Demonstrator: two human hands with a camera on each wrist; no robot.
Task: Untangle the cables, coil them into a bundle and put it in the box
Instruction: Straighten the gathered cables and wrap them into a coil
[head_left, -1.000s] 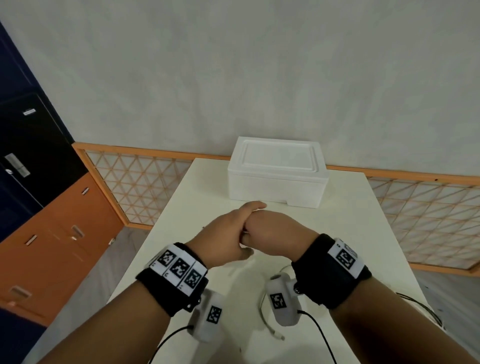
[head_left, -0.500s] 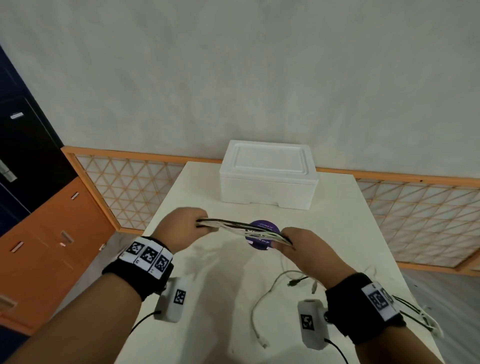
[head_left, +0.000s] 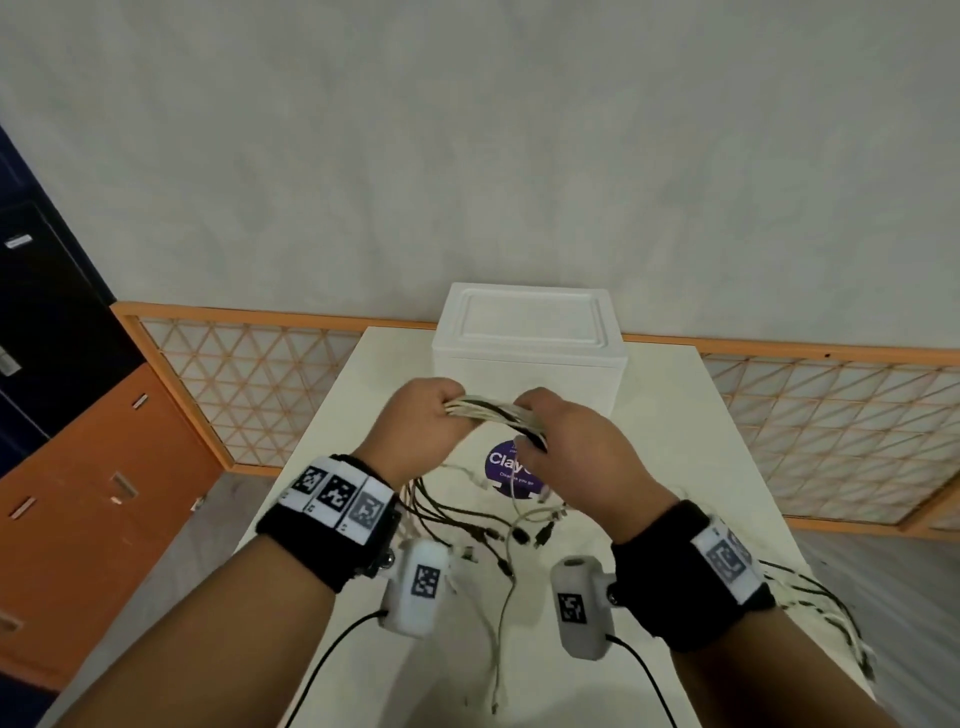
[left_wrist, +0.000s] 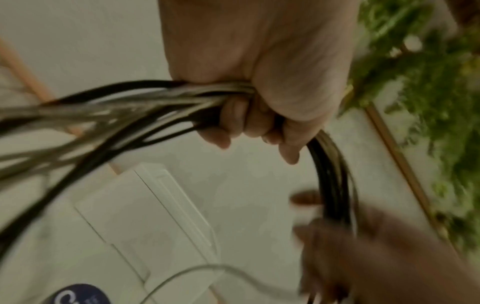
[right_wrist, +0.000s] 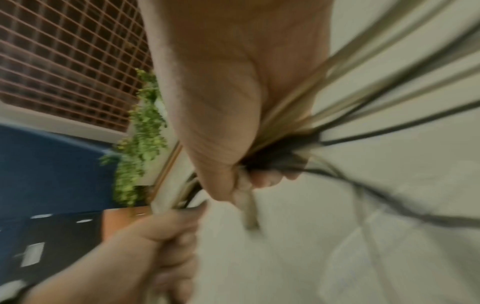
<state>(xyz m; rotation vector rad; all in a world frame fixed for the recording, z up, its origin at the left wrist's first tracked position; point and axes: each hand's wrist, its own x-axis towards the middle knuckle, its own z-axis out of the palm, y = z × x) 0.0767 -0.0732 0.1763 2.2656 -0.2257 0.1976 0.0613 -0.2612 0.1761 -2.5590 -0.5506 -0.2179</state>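
A bundle of black and white cables (head_left: 491, 411) spans between my two hands above the table. My left hand (head_left: 423, 421) grips one end in a fist, its fingers (left_wrist: 241, 119) curled round the strands (left_wrist: 145, 102). My right hand (head_left: 558, 436) grips the other end, its fingers (right_wrist: 262, 179) closed on the cables (right_wrist: 283, 156). Loose cable ends with plugs (head_left: 488, 525) hang down and trail on the table. More strands (head_left: 810, 597) drape over the table's right edge. The white foam box (head_left: 530, 338), lid on, stands behind my hands.
A round purple sticker (head_left: 511, 467) lies on the white table (head_left: 675, 441) under my hands. An orange lattice rail (head_left: 249, 374) runs behind the table. Orange and dark cabinets (head_left: 67, 467) stand at the left.
My hands parted with the cable bundle stretched between them, then came closer together and rose toward the box. More loose cable ends now show on the table.
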